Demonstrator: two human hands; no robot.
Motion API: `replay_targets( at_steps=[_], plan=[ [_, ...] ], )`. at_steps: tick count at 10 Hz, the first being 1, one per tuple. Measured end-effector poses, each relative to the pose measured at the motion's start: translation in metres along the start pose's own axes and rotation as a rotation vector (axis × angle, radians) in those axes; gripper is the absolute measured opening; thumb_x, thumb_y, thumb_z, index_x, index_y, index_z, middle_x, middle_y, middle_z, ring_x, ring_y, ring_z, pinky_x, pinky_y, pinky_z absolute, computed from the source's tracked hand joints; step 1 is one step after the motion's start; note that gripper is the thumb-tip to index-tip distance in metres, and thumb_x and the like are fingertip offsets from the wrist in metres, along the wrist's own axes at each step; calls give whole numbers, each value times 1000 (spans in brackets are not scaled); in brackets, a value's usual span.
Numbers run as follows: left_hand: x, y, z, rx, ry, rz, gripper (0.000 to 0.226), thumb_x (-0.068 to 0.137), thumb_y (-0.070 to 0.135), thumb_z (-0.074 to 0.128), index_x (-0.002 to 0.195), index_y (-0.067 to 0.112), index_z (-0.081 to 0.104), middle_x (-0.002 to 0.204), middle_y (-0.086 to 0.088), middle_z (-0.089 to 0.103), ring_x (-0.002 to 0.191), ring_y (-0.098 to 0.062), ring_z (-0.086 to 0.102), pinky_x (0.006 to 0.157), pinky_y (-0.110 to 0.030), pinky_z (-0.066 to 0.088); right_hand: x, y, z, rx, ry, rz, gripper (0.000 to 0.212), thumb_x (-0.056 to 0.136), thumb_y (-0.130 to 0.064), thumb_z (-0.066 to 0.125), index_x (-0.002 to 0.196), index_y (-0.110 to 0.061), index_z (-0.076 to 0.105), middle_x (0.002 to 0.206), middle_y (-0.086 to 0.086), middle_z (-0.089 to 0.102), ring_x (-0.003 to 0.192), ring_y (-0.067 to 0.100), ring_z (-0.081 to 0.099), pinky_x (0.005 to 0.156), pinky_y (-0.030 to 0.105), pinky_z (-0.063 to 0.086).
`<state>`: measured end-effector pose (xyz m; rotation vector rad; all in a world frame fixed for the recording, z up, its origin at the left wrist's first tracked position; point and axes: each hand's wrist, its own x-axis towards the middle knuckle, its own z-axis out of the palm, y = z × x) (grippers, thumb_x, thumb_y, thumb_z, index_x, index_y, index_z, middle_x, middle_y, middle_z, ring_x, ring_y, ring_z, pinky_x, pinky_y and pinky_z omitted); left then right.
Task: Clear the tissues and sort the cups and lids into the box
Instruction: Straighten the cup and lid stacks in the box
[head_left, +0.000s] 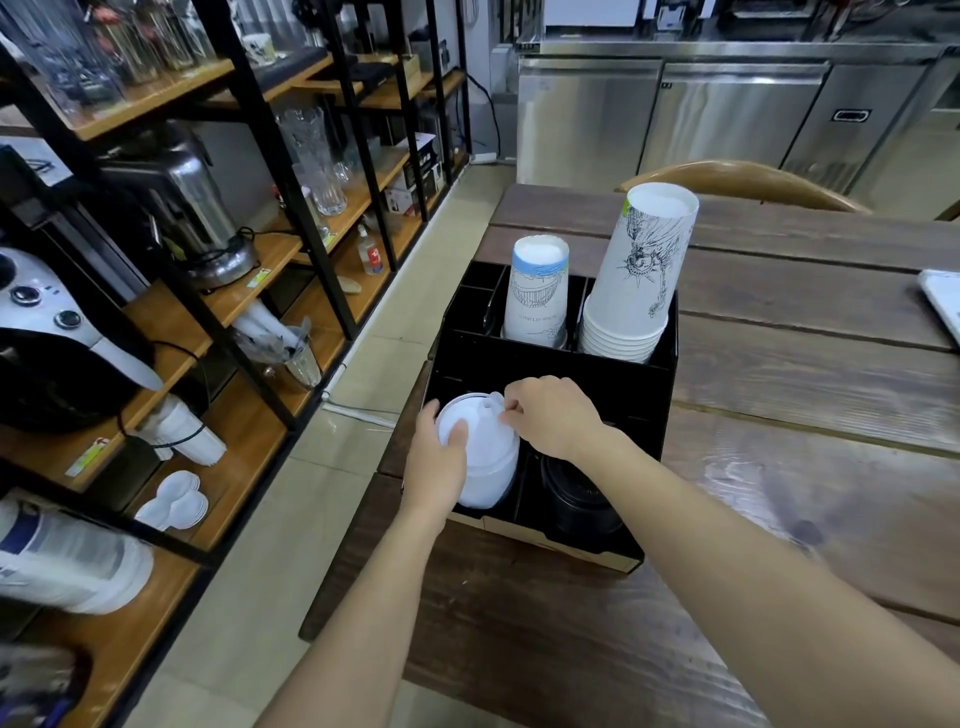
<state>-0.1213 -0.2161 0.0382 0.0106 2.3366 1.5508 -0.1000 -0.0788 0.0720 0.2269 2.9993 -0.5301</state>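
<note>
A black divided box (660, 395) stands on the wooden table. Its back compartments hold a short stack of upside-down paper cups (537, 293) and a taller stack (641, 275). In the front left compartment lies a stack of white lids (488, 467). My left hand (436, 462) grips the stack's left side, thumb on the top lid. My right hand (553, 418) pinches the top lid's far edge from above. A stack of black lids (576, 493) sits in the front right compartment. No tissues are visible.
The wooden table (805, 467) stretches right, with a white object (943, 301) at its right edge. A chair back (743, 182) rises behind it. Shelves (234, 322) with appliances, glassware and cup sleeves line the left, across a tiled aisle (343, 457).
</note>
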Motion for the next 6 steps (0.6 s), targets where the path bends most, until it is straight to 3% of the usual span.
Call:
replay_targets(
  at_steps=[2, 3, 4, 5, 6],
  plan=[
    [5, 1, -4, -151, -33, -110, 36, 95, 21, 45, 131, 18, 46, 123, -1, 53, 107, -18, 47, 84, -31, 36, 1, -2, 0, 27, -9, 19, 14, 92, -22, 46, 81, -14, 49, 94, 11, 64, 88, 30, 54, 75, 31, 31],
    [8, 1, -5, -150, -22, -116, 36, 93, 22, 48, 129, 18, 48, 126, -4, 54, 108, -19, 49, 83, -31, 37, 2, -2, 0, 27, -8, 18, 17, 92, -23, 45, 87, -11, 55, 93, 9, 63, 90, 29, 55, 77, 30, 30],
    [7, 2, -6, -125, -12, -101, 43, 93, 27, 49, 135, 18, 44, 134, -4, 51, 116, -20, 47, 87, -30, 38, 0, -1, -2, 55, 11, 35, 20, 93, -28, 44, 84, -12, 50, 82, 5, 55, 79, 25, 49, 75, 30, 30],
    [8, 4, -8, -93, 34, -73, 48, 93, 29, 49, 139, 18, 40, 142, -3, 45, 128, -21, 43, 93, -30, 35, -2, 0, -7, 120, 25, 63, 28, 92, -32, 47, 92, -5, 56, 85, 6, 61, 81, 30, 57, 71, 35, 42],
    [2, 22, -17, 5, 63, 25, 46, 94, 32, 48, 137, 16, 43, 142, -4, 48, 130, -21, 43, 97, -31, 36, -4, 1, -30, 203, 107, 71, 27, 90, -33, 52, 100, -9, 61, 100, 10, 69, 96, 33, 61, 84, 43, 51]
  ],
)
